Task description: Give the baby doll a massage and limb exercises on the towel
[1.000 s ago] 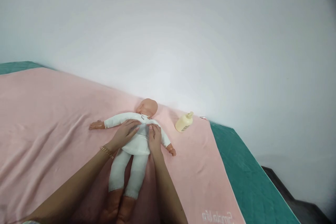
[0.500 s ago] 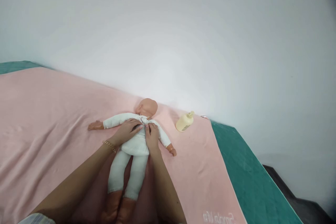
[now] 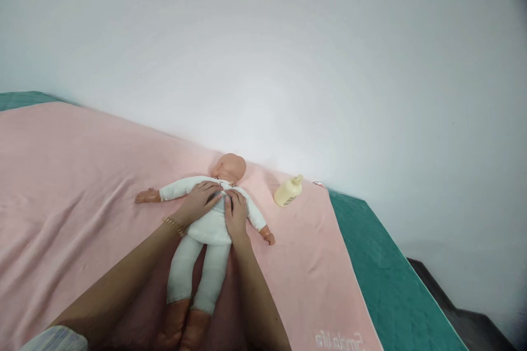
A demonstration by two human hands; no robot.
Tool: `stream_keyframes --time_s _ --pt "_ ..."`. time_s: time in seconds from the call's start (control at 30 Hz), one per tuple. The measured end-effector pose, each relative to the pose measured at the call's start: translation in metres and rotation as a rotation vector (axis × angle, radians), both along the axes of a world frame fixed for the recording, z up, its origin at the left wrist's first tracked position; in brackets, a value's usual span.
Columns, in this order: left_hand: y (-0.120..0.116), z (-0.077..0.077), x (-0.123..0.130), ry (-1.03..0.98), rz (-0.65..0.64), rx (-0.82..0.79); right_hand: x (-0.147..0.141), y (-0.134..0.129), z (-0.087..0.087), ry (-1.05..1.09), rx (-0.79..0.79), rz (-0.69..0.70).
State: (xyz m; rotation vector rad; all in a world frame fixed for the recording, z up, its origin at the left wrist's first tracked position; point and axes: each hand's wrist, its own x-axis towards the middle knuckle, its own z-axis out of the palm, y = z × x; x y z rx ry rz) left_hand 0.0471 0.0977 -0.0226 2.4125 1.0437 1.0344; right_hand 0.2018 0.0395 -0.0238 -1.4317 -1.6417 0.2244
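Observation:
A baby doll (image 3: 209, 227) with a white cloth body lies on a pink blanket (image 3: 99, 164), its bald head turned away and its arms spread. My left hand (image 3: 201, 200) rests flat on the left side of the doll's upper back, fingers stretched toward the middle. On the other side lies my right hand (image 3: 236, 211), also flat with fingers extended. The two hands are close together, thumbs near the doll's midline. A cream pump bottle (image 3: 287, 192) leans on the blanket to the right of the doll's head.
Under the blanket a green quilted cover (image 3: 382, 252) shows along the right and at the far left. A pale wall (image 3: 263, 55) rises right behind the doll's head. Something dark (image 3: 465, 307) stands beyond the right edge.
My right hand has shifted slightly up and inward, nearer the left hand. The left hand stays on the doll's back. The whole view has moved a little.

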Motion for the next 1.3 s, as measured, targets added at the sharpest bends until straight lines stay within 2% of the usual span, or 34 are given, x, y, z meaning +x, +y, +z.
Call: stream_keyframes --time_s 0.23,0.67,1.1,1.2,1.3 --pt "0.003 -0.005 0.002 0.036 0.015 -0.023 0.000 0.005 0.000 -0.021 -0.059 -0.012" --pt "0.002 -0.009 0.002 0.050 0.028 -0.036 0.001 0.003 -0.004 -0.008 -0.025 -0.011" --pt "0.005 -0.009 0.005 0.030 0.039 -0.054 0.000 0.010 -0.003 -0.024 -0.074 -0.019" --pt "-0.002 -0.003 0.003 -0.016 0.043 -0.054 0.003 0.005 -0.002 0.001 -0.053 -0.007" --pt "-0.021 0.005 -0.005 -0.125 0.097 -0.055 0.008 -0.007 -0.002 0.083 0.001 -0.014"
